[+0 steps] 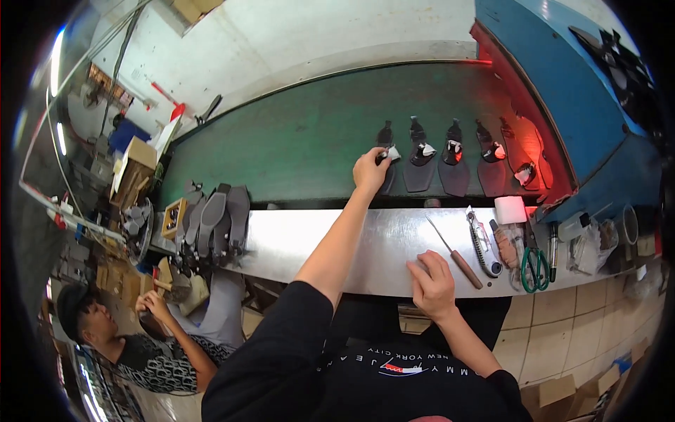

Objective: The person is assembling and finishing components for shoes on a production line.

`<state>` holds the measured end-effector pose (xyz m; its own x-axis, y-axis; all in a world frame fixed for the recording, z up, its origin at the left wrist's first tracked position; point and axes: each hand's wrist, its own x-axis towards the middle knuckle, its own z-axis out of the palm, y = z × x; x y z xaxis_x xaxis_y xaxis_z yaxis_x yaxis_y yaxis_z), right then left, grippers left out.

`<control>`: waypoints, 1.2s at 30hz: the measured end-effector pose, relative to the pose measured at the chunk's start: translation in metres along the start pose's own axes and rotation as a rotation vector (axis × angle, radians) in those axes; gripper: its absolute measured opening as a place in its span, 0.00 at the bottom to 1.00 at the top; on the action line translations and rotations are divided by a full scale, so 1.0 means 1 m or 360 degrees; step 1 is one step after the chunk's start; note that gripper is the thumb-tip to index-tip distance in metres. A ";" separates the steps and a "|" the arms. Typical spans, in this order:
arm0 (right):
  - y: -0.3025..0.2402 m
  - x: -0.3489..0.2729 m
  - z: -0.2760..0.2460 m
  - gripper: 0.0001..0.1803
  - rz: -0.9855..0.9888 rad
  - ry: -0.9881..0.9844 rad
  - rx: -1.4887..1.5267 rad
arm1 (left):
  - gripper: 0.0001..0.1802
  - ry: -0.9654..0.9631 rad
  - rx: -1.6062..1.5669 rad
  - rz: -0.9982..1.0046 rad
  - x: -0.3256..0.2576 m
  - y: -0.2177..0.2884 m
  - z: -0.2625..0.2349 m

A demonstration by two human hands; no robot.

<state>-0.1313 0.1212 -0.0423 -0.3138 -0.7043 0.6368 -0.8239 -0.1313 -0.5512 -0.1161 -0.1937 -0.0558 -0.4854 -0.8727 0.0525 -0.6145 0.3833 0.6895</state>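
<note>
The fingers of the left hand [370, 169] are curled around the upper end of a dark sandal sole [386, 158], pinching it where a pale tag sits by the strap; the sole lies on the green conveyor belt [295, 144] as the leftmost of a row; the arm reaches far forward from the lower edge to get there. The right hand [431, 280] rests near the front edge of the steel bench [316, 243], fingers bent down flat and loosely together, holding nothing that I can see.

Outward from the left hand, four more soles [457, 158] lie side by side to the right along the belt, each with a strap and a pale tag, the last two washed in red light at the mouth of the blue machine [562, 91]; so, by my reckoning, the row is laid and this fifth piece is the one in hand. A stack of grey soles [214, 221] stands at the bench's left end, which looks like work left to do.

Just beyond the right hand lie an awl with a wooden handle [457, 257], green-handled scissors [536, 267] and a white roll [510, 209]; another person [140, 352] sits low at the left, busy with their own hands.
</note>
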 end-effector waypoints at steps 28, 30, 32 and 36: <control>-0.064 0.052 -0.014 0.20 0.1239 -0.0083 0.2561 | 0.09 -0.0530 -0.2134 -0.0171 -0.293 0.007 -0.123; -0.061 0.056 -0.022 0.19 0.1202 -0.0121 0.2585 | 0.10 -0.0474 -0.2131 -0.0310 -0.295 -0.002 -0.128; -0.061 0.051 -0.026 0.16 0.1162 -0.0259 0.2545 | 0.14 -0.0401 -0.2205 -0.0428 -0.299 -0.013 -0.126; -0.054 0.026 -0.018 0.16 0.1226 -0.0509 0.2224 | 0.15 -0.0383 -0.2316 -0.0454 -0.302 -0.010 -0.129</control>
<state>-0.1034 0.1225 0.0142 -0.1740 -0.9839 -0.0396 0.5755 -0.0689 -0.8149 0.1172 0.0272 0.0143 -0.6359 -0.7397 -0.2204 0.3648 -0.5397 0.7587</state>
